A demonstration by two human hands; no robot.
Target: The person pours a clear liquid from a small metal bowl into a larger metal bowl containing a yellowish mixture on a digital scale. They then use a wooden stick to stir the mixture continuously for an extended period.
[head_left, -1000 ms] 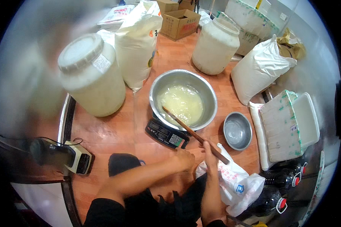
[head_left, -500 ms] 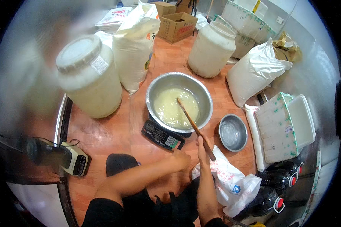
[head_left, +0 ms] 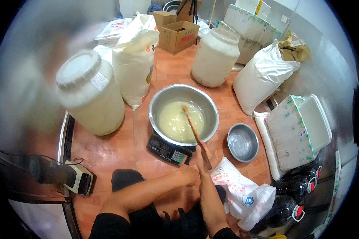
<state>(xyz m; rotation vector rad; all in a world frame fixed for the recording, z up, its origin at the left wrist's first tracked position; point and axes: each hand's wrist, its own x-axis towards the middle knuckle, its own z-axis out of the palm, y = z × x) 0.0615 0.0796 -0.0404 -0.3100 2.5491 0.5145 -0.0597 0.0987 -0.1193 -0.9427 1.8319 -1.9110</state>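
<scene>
Gripping a wooden stick (head_left: 192,125) dipped in the metal basin (head_left: 211,114), the right hand (head_left: 204,154) wraps its shaft; the left hand (head_left: 187,175), on the basin's near side, is part-curled, contents hidden. Hard prying on the stick could tip the basin off its digital scale (head_left: 166,151).

Wooden stick (head_left: 192,124): brown, long, slender, darker toward near end; slanting across near rim of basin, far end dipping into liquid; whether shaft is touching rim, unclear. Large metal basin (head_left: 210,119): silver-grey, round, wide-mouthed, standing upright on scale. Pale yellow-green liquid (head_left: 173,121): lying well below rim, surface glinting with highlights. Scale (head_left: 167,150): black, low, sitting on floor (head_left: 123,153) askew, front panel with keypad showing, rest hiding beneath basin.
</scene>
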